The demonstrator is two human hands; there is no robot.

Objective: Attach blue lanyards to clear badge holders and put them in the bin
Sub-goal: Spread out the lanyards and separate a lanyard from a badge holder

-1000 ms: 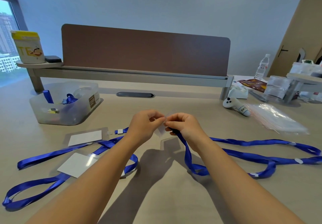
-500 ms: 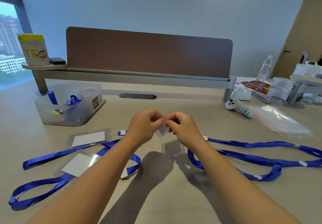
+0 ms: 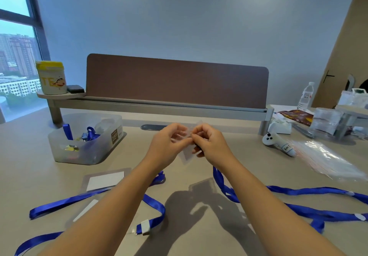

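Observation:
My left hand [image 3: 169, 142] and my right hand [image 3: 209, 142] meet above the desk and pinch a clear badge holder [image 3: 188, 154] between them. My right hand also grips the clip end of a blue lanyard [image 3: 298, 192], which trails down from that hand and off to the right across the desk. A clear plastic bin [image 3: 59, 148] stands at the left with blue lanyards and holders inside. Two more badge holders with white cards [image 3: 105, 180] lie near the left front, with another blue lanyard [image 3: 65, 202] looped around them.
A brown desk divider [image 3: 177, 84] runs along the back. A white controller [image 3: 278, 142] and a clear plastic bag [image 3: 326, 160] lie at the right, with a water bottle [image 3: 305, 96] and containers behind. A yellow-lidded tub [image 3: 52, 78] sits on a shelf at the left.
Both hands have risen away from the desk with the badge holder, lifting the lanyard end with them. The view has tilted up a little.

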